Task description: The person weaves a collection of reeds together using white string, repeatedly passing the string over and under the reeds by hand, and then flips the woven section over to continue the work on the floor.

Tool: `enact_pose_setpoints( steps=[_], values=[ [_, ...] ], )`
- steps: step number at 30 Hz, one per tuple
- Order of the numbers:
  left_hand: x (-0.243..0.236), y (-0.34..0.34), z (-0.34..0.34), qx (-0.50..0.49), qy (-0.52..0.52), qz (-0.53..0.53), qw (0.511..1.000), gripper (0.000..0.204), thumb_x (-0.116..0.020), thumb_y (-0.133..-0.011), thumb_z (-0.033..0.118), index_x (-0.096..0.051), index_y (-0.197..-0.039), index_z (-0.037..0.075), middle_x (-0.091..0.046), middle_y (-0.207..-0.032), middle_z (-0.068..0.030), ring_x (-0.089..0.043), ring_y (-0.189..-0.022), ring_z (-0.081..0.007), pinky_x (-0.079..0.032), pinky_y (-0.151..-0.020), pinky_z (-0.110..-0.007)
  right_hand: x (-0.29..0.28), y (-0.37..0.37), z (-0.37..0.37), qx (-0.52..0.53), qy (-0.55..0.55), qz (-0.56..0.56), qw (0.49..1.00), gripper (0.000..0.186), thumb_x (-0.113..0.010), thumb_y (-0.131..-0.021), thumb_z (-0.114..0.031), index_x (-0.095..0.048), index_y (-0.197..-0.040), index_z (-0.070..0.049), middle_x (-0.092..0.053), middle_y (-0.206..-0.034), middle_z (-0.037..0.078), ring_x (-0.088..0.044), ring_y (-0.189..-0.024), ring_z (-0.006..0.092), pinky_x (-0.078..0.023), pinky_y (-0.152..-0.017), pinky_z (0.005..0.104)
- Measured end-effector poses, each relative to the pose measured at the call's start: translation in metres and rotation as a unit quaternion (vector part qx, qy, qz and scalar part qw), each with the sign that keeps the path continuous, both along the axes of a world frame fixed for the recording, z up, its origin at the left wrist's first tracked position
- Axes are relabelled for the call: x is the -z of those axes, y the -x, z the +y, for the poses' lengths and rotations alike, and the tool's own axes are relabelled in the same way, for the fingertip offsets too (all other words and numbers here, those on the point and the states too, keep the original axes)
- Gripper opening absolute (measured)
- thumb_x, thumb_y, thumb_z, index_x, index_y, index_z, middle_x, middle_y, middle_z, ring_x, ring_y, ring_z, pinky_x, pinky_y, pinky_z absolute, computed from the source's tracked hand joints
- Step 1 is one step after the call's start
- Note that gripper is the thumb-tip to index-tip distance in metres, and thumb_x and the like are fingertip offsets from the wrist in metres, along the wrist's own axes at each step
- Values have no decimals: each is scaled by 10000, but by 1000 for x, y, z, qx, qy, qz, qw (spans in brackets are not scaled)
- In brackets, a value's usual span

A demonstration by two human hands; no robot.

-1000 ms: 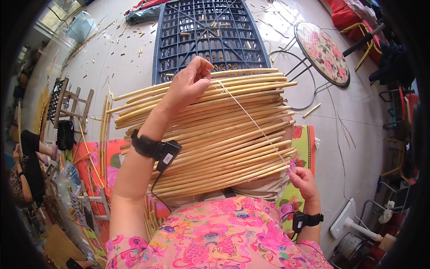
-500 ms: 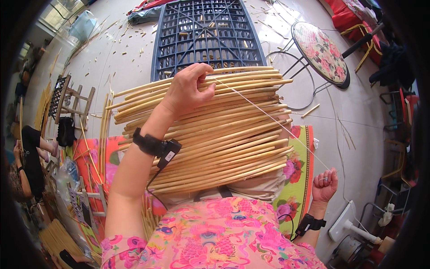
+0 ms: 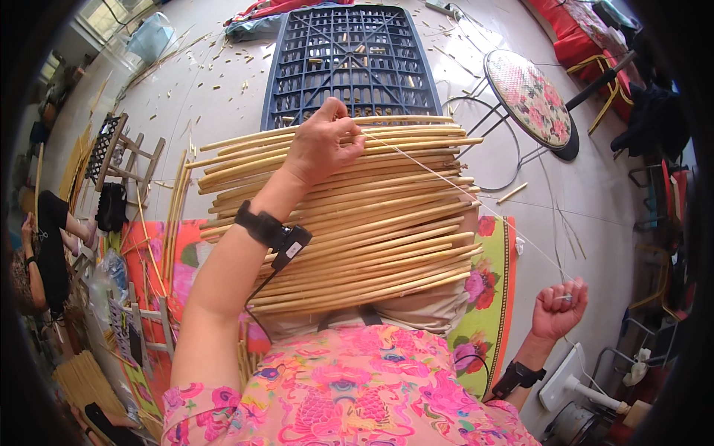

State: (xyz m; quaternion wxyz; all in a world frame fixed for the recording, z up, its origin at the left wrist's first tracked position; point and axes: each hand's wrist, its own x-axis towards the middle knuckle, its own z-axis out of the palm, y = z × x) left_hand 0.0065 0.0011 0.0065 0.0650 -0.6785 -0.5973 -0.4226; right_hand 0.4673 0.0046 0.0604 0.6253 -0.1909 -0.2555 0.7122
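Note:
A wide bundle of pale yellow cane sticks point(image 3: 349, 223) lies across my lap, its sticks running left to right. At its far edge my left hand point(image 3: 321, 145) is closed on a thin white thread point(image 3: 454, 186), fingertips against the top sticks. From there the thread stretches down to the right. My right hand point(image 3: 558, 308), held out beyond the bundle's right side, is closed in a fist round the thread. A black band with a small box sits on each wrist.
A blue plastic grid point(image 3: 349, 59) stands beyond the bundle. A round floral stool point(image 3: 532, 97) is right, a wooden chair point(image 3: 126, 160) and flowered mat point(image 3: 483, 290) nearby. A person's arm point(image 3: 30, 267) shows far left. Cane offcuts litter the tiled floor point(image 3: 193, 97).
My right hand has moved well to the right from the bundle's near corner, lengthening the taut thread. My left hand stays at the far edge, shifted slightly right, its fingers repositioned.

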Motion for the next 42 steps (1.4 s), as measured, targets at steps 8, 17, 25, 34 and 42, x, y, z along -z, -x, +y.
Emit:
enact_pose_setpoints(
  steps=[8,17,25,34,42],
  values=[
    [2,-11,-6,-67,51,54,995,144,-645,-771,211,-605,-710,87,-504,-991,-31,-606,-868,-182,-535,-674,-335,-98,23,-9,-51,-118,19,991,319,-547,-915,-88,-320,-699,-151,-267,-506,-71,-147,-380,27,-113,-371,233],
    [6,-8,-7,-45,8,30,999,145,-656,-772,187,-592,-721,68,-546,-978,-66,-624,-828,-232,-527,-689,-362,-196,26,-40,-70,-326,54,941,387,-603,-772,52,-324,-613,-163,-300,-438,-88,-216,-344,-2,-134,-373,211],
    [7,-9,-1,-40,19,13,999,198,-634,-792,246,-597,-713,68,-574,-927,-59,-617,-836,-244,-519,-699,-372,-205,62,-54,-281,-495,-8,822,257,-673,-682,40,-532,-520,-102,-389,-437,-96,-360,-347,-18,-173,-371,155],
    [8,-6,0,-78,-1,-65,995,80,-641,-827,126,-584,-795,80,-546,-948,-47,-624,-762,-261,-516,-638,-368,-193,65,-32,-552,-517,-254,603,182,-737,-833,-210,-664,-818,-43,-533,-588,-10,-513,-433,70,-280,-390,204],
    [11,-8,5,-126,-24,-76,989,105,-659,-824,129,-588,-777,68,-578,-950,-11,-625,-722,-241,-500,-610,-356,-157,106,-36,-453,-315,-652,520,143,-676,-821,-106,-664,-938,-25,-520,-554,95,-530,-464,225,-384,-449,312]
  ],
)
